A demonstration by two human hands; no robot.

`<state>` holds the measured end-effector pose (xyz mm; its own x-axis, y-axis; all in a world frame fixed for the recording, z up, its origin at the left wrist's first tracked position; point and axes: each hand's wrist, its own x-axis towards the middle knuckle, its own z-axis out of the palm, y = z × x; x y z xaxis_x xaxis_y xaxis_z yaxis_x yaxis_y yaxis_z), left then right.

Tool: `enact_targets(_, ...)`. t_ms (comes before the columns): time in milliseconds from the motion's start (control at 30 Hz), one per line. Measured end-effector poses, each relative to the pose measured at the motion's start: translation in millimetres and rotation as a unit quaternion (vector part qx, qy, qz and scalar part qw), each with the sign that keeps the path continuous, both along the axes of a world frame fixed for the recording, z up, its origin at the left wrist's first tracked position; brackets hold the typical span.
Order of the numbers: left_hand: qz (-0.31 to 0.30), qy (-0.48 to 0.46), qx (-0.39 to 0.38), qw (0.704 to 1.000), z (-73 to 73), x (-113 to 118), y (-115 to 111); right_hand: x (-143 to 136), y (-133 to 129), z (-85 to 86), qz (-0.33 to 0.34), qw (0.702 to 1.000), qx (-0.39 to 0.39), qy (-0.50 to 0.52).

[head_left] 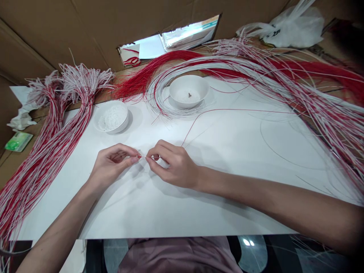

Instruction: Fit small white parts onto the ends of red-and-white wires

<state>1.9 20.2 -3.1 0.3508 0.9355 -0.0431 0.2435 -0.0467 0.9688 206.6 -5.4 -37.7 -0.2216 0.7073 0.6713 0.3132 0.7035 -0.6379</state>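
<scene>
Both hands meet over the white table top, thumbs and forefingers pinched close together. My left hand (115, 163) is closed on the end of a thin wire, where a bit of red shows at the fingertips. My right hand (173, 163) pinches the same thin wire (143, 156) a short way to the right. A red wire (227, 110) runs from behind my right hand up and off to the right. Whether a small part sits between the fingertips I cannot make out. Nearest to my left hand stands a white bowl (125, 123) of small clear pieces.
Another white bowl (189, 85) with a little dark bit inside stands on coiled white wires (159, 100). Bundles of red and white wires (57, 140) lie at left; more wires (327, 98) spread at right. Behind are a cardboard wall (93, 30) and a plastic bag (298, 28).
</scene>
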Motion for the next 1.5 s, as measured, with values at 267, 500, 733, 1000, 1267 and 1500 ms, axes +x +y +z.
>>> enact_targets(267,-0.002,0.008,0.012,1.000,0.4,2.9,-0.2,-0.4,-0.4,0.9,0.003,1.000,0.013,0.009)
enact_targets(500,-0.007,0.011,0.015,1.000,0.7,3.1,-1.2,-0.4,-0.8,-0.6,0.004,1.000,0.011,0.001)
enact_targets(733,-0.012,0.006,0.014,1.000,1.5,3.3,-1.7,-0.2,-0.1,-1.9,0.012,1.000,0.010,-0.005)
enact_targets(1000,-0.012,0.006,0.010,1.000,2.5,4.0,-2.8,-0.1,0.0,-2.8,0.017,1.000,0.010,-0.004)
enact_targets(1267,0.000,0.033,0.014,0.999,3.1,5.6,-2.8,0.6,-0.3,-2.8,0.025,1.000,-0.002,-0.016)
enact_targets(1500,-0.009,0.034,0.030,0.999,2.7,7.5,-3.8,1.1,-0.1,-3.8,0.034,0.998,0.000,-0.044)
